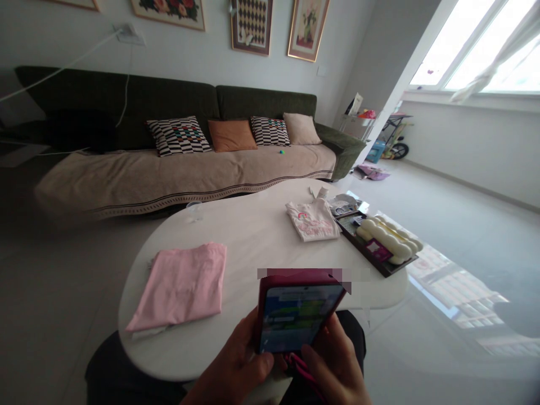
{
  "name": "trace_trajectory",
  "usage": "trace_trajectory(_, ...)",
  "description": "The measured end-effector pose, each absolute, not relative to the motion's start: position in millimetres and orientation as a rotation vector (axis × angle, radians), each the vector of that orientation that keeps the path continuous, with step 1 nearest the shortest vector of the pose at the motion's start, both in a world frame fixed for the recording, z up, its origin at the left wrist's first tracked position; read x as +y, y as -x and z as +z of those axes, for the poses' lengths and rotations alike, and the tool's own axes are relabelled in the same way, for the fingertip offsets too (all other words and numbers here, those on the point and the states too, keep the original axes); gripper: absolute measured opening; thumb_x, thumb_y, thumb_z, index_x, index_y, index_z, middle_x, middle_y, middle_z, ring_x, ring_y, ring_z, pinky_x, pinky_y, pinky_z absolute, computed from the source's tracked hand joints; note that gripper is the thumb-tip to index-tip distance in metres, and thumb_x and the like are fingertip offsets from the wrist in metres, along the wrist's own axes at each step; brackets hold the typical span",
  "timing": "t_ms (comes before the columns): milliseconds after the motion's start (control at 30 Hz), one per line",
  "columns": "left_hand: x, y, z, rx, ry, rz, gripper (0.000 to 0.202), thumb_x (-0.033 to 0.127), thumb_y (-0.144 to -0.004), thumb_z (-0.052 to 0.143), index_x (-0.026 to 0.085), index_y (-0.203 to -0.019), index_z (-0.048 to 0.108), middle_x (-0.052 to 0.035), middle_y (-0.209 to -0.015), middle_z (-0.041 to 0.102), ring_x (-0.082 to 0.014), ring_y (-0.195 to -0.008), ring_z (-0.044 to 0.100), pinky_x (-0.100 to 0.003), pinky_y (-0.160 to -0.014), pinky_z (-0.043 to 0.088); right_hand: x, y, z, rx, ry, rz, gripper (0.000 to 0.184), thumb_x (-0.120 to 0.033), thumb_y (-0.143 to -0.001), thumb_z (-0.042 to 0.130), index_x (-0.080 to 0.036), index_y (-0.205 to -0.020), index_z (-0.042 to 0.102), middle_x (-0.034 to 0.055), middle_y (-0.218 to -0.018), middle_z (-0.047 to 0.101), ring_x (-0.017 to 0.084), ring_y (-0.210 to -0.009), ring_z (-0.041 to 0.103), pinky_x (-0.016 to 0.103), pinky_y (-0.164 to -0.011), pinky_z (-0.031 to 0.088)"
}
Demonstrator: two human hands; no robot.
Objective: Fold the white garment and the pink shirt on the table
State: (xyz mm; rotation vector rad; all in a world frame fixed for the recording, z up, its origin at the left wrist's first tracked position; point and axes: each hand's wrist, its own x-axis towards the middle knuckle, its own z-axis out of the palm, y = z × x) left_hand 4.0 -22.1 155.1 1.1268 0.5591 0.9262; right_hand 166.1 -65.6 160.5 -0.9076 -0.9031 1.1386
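Note:
A phone (297, 315) in a dark pink case is lit up at the bottom centre, over the near edge of a white oval table (253, 236). My left hand (234, 365) wraps round its left side, thumb across the lower edge. My right hand (337, 363) holds the right side, fingers curled behind it. A pink strap hangs from the phone between my hands. A folded pink cloth (181, 284) lies on the table to the left. Farther back on the right lies a folded white garment (313, 220) with a pink print.
A dark tray (371, 253) with a cream ridged object (390, 236) and small items sits at the table's right end. A small clear glass (194, 211) stands at the far edge. Behind is a green sofa (169, 101) with patterned cushions. Toys and a stand are by the window.

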Motion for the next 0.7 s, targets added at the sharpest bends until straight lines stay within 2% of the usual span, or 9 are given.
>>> trace_trajectory(167,-21.0,-3.6,151.6,0.533,-1.147,0.912,0.055,0.035,-0.081,0.062,0.02,-0.132,0.045,-0.0146,-0.131,0.053,-0.0348,-0.118,0.05,-0.044,-0.088,0.049,-64.5,-168.3,162.6,-0.952,0.913,1.183,0.047,-0.033,-0.084,0.062,-0.032,-0.129,0.049,0.005,-0.124,0.062,0.019,-0.111,0.059,0.028,-0.091,0.048)
trace_trajectory(367,-21.7,-2.8,150.2,0.496,-1.144,0.906,0.055,0.035,-0.083,0.06,0.02,-0.133,0.044,-0.014,-0.124,0.059,-0.0331,-0.115,0.053,-0.044,-0.089,0.049,-65.2,-169.5,159.5,-0.965,0.956,1.169,0.05,-0.034,-0.084,0.062,-0.033,-0.131,0.045,0.0046,-0.124,0.062,0.021,-0.11,0.061,0.029,-0.089,0.049)
trace_trajectory(533,-19.7,-9.0,159.1,0.449,-1.082,0.872,0.056,0.034,-0.081,0.061,0.022,-0.133,0.045,-0.0128,-0.124,0.06,-0.0296,-0.102,0.061,-0.042,-0.083,0.05,-62.1,-163.0,169.3,-0.974,0.915,1.141,0.05,-0.036,-0.086,0.059,-0.032,-0.133,0.042,0.0057,-0.122,0.063,0.019,-0.107,0.062,0.028,-0.088,0.05)
trace_trajectory(633,-19.8,-18.3,169.1,0.367,-0.956,0.871,0.058,0.037,-0.079,0.061,0.023,-0.133,0.046,-0.011,-0.126,0.059,-0.0318,-0.113,0.056,-0.046,-0.095,0.043,-58.8,-161.1,173.9,-1.006,0.99,1.048,0.064,-0.044,-0.083,0.061,-0.034,-0.138,0.029,0.0066,-0.127,0.057,0.02,-0.108,0.06,0.029,-0.086,0.051)
trace_trajectory(700,-21.4,-25.5,174.3,0.312,-0.861,0.881,0.061,0.04,-0.077,0.06,0.023,-0.134,0.046,-0.0102,-0.128,0.057,-0.0332,-0.122,0.048,-0.048,-0.102,0.036,-57.9,-162.0,173.0,-1.058,1.124,0.907,0.078,-0.052,-0.074,0.067,-0.032,-0.137,0.026,0.0083,-0.131,0.052,0.024,-0.116,0.055,0.033,-0.091,0.048)
